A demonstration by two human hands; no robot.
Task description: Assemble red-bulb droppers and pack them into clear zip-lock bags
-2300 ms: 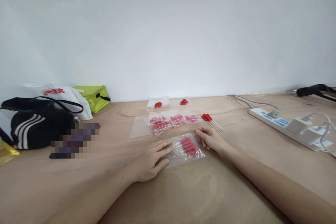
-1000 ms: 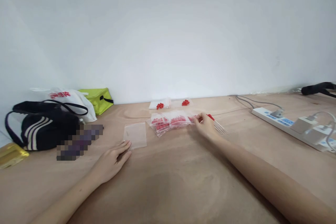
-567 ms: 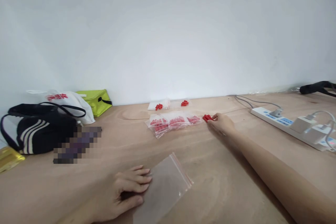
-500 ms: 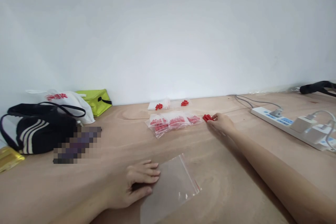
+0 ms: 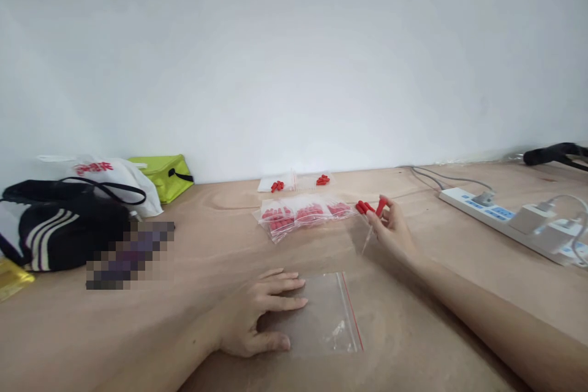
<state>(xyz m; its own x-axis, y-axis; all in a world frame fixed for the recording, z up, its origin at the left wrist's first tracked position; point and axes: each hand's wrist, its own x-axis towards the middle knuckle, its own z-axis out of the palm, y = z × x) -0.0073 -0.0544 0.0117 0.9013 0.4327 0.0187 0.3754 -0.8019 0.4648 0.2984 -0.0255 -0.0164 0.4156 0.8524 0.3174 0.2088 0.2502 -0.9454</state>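
My left hand lies flat with fingers spread over the left part of a clear zip bag. A red line runs along the bag's right edge. Farther back on the right, my right hand pinches a dropper with a red rubber bulb and a thin clear tube that slants down to the left. Just left of those fingers, more red-bulbed pieces rest on the table. Beside them lie clear bags filled with several red pieces.
Two more bags with red pieces lie near the wall. To the right is a white power strip with plugs and cables. A black bag, a white plastic bag and a lime-green bag stand on the left.
My right hand has lifted a dropper away from the red pieces. My left hand and the clear zip bag have moved right, and the bag has turned straighter.
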